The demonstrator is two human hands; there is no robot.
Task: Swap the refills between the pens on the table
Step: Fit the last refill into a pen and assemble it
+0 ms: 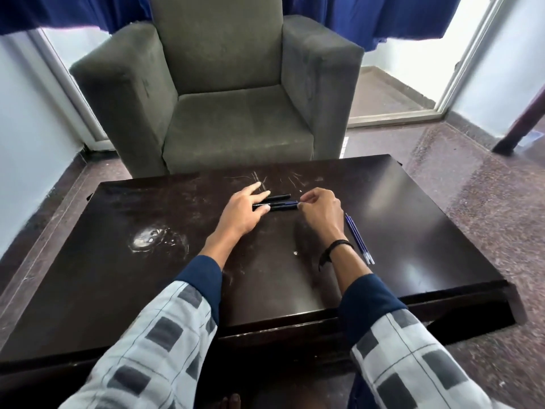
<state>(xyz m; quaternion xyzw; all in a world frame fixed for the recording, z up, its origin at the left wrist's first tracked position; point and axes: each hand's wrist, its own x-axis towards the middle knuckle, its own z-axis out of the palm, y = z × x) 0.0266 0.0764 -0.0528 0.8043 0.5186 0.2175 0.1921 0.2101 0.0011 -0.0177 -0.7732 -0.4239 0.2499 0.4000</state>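
Several dark pens (pixel 278 203) lie side by side near the far middle of the dark wooden table (pixel 427 202), pointing left to right. My left hand (pixel 246 209) rests on their left ends with straight fingers spread over them. My right hand (pixel 320 209) has curled fingers and pinches the right end of the blue-tinted pen (pixel 287 204). Three blue refills (pixel 358 239) lie together on the table to the right of my right wrist, which wears a black band.
A grey armchair (pixel 236 93) stands just beyond the table's far edge. A whitish smear (pixel 150 239) marks the table's left part and a small pale speck (pixel 295 253) lies near its middle. A dark furniture leg (pixel 519 128) stands at the far right.
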